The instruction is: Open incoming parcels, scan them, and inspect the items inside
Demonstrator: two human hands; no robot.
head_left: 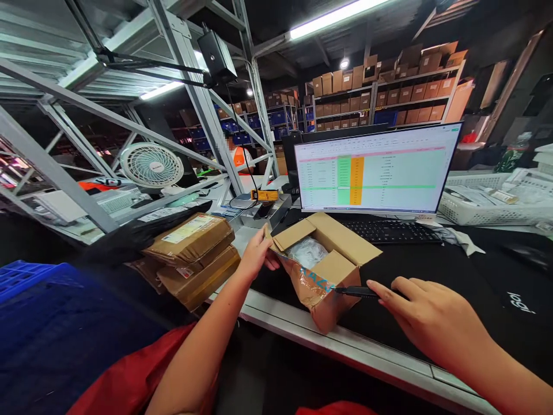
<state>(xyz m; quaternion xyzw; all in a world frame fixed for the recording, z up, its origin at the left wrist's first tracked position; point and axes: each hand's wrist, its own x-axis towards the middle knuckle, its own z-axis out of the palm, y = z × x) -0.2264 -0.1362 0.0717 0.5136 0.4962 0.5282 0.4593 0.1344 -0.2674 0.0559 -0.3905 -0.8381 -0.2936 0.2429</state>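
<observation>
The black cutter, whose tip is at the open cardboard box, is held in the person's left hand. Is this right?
Not quite: the head view shows the black cutter in the person's right hand. Its tip is indeed at the open cardboard box.

Warehouse, with brown cartons (pixel 347 79) on tall shelves (pixel 456 86)

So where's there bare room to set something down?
The black desk mat looks bare between the black keyboard and white "logi" lettering. Crowded: centre, open brown cardboard box; left, stacked brown cartons; far right, white plastic basket.
</observation>
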